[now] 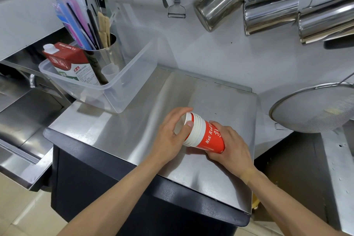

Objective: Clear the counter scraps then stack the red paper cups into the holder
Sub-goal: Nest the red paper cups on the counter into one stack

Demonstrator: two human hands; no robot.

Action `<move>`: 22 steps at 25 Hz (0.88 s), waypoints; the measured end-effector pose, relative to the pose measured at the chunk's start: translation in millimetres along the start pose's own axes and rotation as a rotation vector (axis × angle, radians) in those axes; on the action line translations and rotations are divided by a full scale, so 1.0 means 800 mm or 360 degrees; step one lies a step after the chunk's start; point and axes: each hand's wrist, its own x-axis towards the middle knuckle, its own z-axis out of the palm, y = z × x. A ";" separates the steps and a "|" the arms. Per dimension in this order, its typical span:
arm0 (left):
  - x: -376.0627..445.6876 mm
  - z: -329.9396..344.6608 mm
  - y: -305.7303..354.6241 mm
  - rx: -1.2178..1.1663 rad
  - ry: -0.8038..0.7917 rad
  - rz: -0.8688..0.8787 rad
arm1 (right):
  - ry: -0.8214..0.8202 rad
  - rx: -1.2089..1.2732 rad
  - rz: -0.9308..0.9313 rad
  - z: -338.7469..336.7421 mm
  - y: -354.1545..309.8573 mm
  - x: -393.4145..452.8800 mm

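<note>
A nested stack of red paper cups [207,136] with white rims lies on its side just above the steel counter [134,130], rims pointing left. My left hand [172,136] wraps the rim end, thumb pressed on the white rims. Over the red base end, my right hand [233,145] is closed from the right. White lettering shows on the outer cup. No cup holder is recognisable in view, and no scraps show on the counter.
A clear plastic bin [107,82] at the counter's back left holds a milk carton [70,63] and a steel canister of straws [103,57]. Steel pitchers [268,9] and a peeler [176,8] hang on the wall. A mesh strainer [314,109] sits at right.
</note>
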 end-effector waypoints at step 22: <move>-0.004 0.012 -0.002 0.0003 -0.0032 0.0014 | 0.0026 -0.0016 -0.0029 0.002 0.002 -0.001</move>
